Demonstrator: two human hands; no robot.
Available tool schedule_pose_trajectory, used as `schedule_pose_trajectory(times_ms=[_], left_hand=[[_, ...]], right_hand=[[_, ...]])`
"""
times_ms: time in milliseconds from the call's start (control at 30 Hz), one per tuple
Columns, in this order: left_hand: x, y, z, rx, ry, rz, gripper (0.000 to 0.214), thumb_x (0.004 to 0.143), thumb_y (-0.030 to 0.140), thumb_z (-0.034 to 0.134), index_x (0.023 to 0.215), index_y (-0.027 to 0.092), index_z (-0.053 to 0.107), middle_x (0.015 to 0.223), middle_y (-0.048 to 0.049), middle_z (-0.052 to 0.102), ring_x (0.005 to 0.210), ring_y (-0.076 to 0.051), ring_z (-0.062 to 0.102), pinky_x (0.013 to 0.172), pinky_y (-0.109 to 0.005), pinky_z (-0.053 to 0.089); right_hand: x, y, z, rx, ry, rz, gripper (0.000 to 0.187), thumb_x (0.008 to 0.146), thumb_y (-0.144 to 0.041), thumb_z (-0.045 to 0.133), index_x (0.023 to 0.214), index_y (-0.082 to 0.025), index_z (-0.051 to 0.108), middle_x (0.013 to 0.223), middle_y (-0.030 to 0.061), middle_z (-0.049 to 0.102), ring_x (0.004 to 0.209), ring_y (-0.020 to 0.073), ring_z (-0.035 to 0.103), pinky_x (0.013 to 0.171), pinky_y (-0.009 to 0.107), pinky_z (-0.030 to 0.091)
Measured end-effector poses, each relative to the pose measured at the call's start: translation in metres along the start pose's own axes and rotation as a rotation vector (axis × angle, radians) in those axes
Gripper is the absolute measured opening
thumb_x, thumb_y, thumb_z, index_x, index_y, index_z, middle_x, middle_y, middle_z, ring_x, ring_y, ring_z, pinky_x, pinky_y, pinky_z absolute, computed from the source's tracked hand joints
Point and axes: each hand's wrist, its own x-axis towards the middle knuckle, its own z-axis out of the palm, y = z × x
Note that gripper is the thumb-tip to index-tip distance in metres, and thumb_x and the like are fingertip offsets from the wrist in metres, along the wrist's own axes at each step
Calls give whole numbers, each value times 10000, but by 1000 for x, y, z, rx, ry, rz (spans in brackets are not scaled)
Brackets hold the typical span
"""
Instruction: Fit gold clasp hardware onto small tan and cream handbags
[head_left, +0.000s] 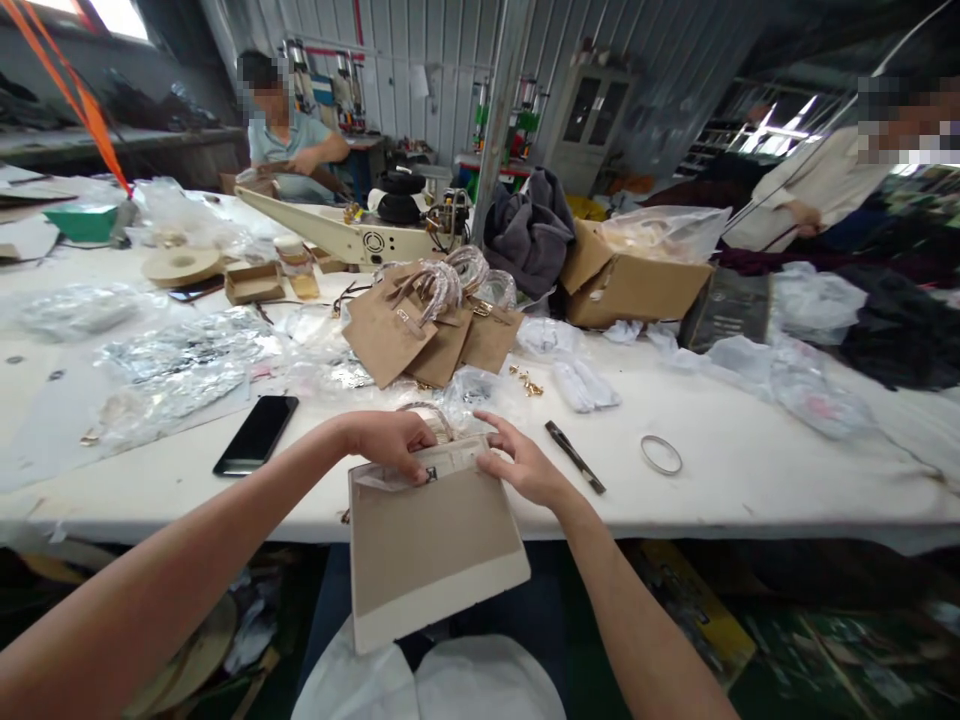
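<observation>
A tan handbag (pixel 431 545) with a pale bottom strip rests against the front edge of the white table (pixel 735 470) and over my lap. My left hand (pixel 394 440) is closed on its top flap by the small metal clasp. My right hand (pixel 521 462) pinches the top right corner of the same flap. The bag's plastic-wrapped handle shows just behind my fingers.
Several finished tan bags (pixel 435 325) lie in a pile ahead. A black phone (pixel 256 434), a dark tool (pixel 574 457), a ring (pixel 661 454) and small brass fittings (pixel 527 381) lie nearby. Plastic wrap, a cardboard box (pixel 634 280) and a machine (pixel 360 235) stand farther back. Two other people work behind.
</observation>
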Motion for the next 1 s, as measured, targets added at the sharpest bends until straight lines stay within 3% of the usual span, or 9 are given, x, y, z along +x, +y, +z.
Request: schedule_pose_trajectory(times_ms=[133,233,300,367,433,567,733,900,1000], left_hand=[[-2,6,7,63,98,-13,273,769,329,814,1004,195,775,916,-17,787,837,-214,689,692,-256,467],[-11,2,12,128,462,7,233,838,268,736,1052,190,784,1036,-62,807,954,-225,719,828,-280,514],[-22,-7,18,121,711,17,212,910,317,697,1060,195,785,1069,-69,807,984,-218,722,875,-293,525],[-35,-24,28,66,834,-34,274,929,417,714,1075,195,783,1092,-78,807,1012,-230,729,888,-308,543],[-49,-44,44,4,815,-107,375,904,511,748,1087,185,782,1106,-95,805,1035,-259,735,892,-332,565],[-69,-70,90,-182,632,-128,499,911,573,739,1235,195,766,1190,-100,779,1039,-288,746,892,-375,606],[-74,-70,132,-241,743,3,353,953,526,722,1120,223,791,1430,-115,665,1315,-320,641,1037,-391,574],[-84,-64,130,-249,774,68,361,1013,560,660,1122,237,780,1543,-117,610,1457,-337,542,1237,-458,441],[-92,-60,118,-257,790,70,461,1025,639,614,1216,250,770,1504,-105,655,1429,-346,571,1199,-437,490]], right_hand=[[-3,10,1,77,16,36,609,1017,-472,743,1557,-230,599,1319,91,744,1143,262,708,998,366,566],[-5,18,4,-46,136,92,530,996,-465,740,1462,-215,697,1192,73,758,995,240,693,889,341,556],[-6,25,6,-98,210,127,506,975,-463,745,1406,-199,740,1085,56,744,923,224,655,848,331,528],[-8,29,7,-82,237,149,511,959,-467,749,1387,-188,751,1029,45,721,906,217,630,830,323,508],[-9,31,7,-51,231,155,540,952,-481,756,1402,-183,742,1005,42,711,890,213,620,801,314,501],[-18,27,11,36,190,144,591,957,-520,771,1451,-201,709,1102,64,726,927,221,638,788,307,522],[-37,22,21,108,228,157,618,952,-548,808,1469,-228,699,1212,75,738,1033,242,666,894,329,551],[-37,13,28,205,226,189,649,936,-565,833,1472,-229,689,1245,83,742,1062,250,687,896,333,572],[-27,2,22,255,241,172,638,928,-565,847,1457,-240,697,1229,80,744,991,232,696,827,303,582]])
